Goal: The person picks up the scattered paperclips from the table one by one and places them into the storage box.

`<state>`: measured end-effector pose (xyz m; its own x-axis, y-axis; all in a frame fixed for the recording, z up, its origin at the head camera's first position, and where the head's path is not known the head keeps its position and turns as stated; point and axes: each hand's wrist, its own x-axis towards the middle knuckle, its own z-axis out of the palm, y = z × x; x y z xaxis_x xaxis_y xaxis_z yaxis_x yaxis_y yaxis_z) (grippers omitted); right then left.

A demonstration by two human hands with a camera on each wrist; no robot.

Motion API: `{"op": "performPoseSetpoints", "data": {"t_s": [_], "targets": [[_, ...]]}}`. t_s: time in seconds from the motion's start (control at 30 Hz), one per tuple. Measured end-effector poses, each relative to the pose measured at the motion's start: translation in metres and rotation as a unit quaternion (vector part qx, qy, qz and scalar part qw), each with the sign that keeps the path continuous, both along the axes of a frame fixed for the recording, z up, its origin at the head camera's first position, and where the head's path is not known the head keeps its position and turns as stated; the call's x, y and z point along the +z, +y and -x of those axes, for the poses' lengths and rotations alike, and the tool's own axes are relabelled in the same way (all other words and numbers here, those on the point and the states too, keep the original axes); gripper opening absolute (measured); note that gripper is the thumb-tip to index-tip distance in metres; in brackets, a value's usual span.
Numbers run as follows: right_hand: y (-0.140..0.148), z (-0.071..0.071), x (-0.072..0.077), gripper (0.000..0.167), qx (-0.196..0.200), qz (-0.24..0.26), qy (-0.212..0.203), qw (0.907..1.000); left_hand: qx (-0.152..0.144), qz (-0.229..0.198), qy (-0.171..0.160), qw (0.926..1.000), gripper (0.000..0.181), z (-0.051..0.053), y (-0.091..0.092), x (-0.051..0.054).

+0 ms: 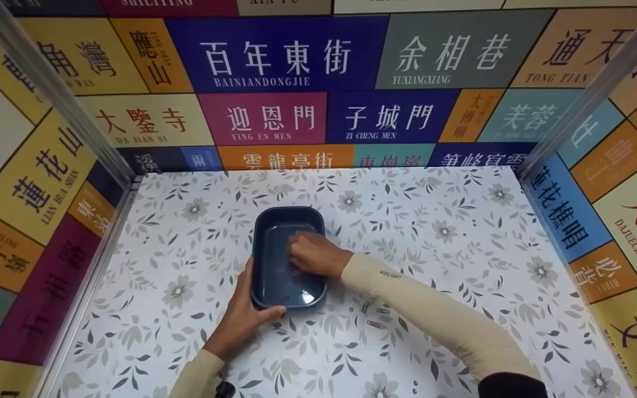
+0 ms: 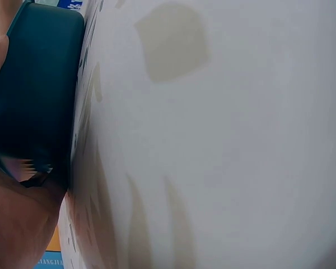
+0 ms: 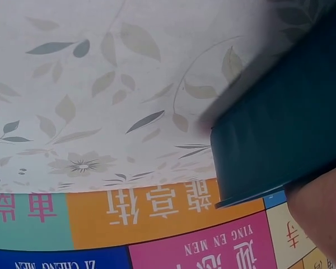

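Observation:
A deep blue rectangular dish [image 1: 270, 243] with rounded corners stands on the table. My left hand [image 1: 245, 309] holds its near left corner, fingers along the left wall and thumb at the near rim. Reaching in over the right rim, my right hand [image 1: 316, 255] has its fingers bent down inside the dish; their tips are hidden, so whatever they may pinch cannot be seen. A few small paper clips [image 1: 285, 299] lie on the dish floor. Both wrist views show mainly the outer wall of the dish [image 2: 36, 84] [image 3: 285, 123], with part of a hand at the rim.
Several coloured paper clips [image 1: 374, 324] lie on the tabletop right of the dish, beneath the right forearm. A white cloth or sheet with grey flowers [image 1: 180, 290] covers the table. Panels with printed signs [image 1: 274, 55] enclose the back and both sides.

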<state>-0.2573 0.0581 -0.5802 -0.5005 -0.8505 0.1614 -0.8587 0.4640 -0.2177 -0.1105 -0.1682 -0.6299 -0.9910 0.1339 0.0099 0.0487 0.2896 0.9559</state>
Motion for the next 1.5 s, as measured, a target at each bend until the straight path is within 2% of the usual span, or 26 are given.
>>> {"op": "performPoseSetpoints", "data": {"t_s": [0.2, 0.37, 0.63, 0.97, 1.23, 1.5], "targets": [[-0.003, 0.004, -0.004, 0.012, -0.002, 0.007, 0.004, 1.0, -0.002, 0.002, 0.007, 1.0, 0.134, -0.001, 0.0, 0.001], [0.0, 0.001, -0.003, 0.013, -0.005, 0.014, 0.004, 0.9999, 0.002, 0.007, 0.009, 0.9999, 0.134, -0.001, 0.002, 0.0], [0.005, -0.007, 0.009, 0.014, -0.006, 0.013, 0.026, 0.9996, -0.007, 0.015, 0.01, 0.9998, 0.136, 0.0, -0.001, 0.002], [0.017, -0.013, 0.028, 0.006, -0.013, 0.07, -0.009, 0.9974, -0.013, 0.018, 0.007, 0.9997, 0.135, 0.001, -0.002, 0.001], [0.041, -0.018, 0.028, 0.01, -0.018, 0.139, -0.019, 0.99, -0.013, 0.011, 0.008, 0.9998, 0.137, 0.001, -0.001, 0.002], [0.064, -0.026, 0.024, 0.014, -0.05, 0.16, -0.052, 0.9845, 0.001, 0.019, -0.004, 0.9998, 0.136, -0.001, -0.001, 0.001]]}}
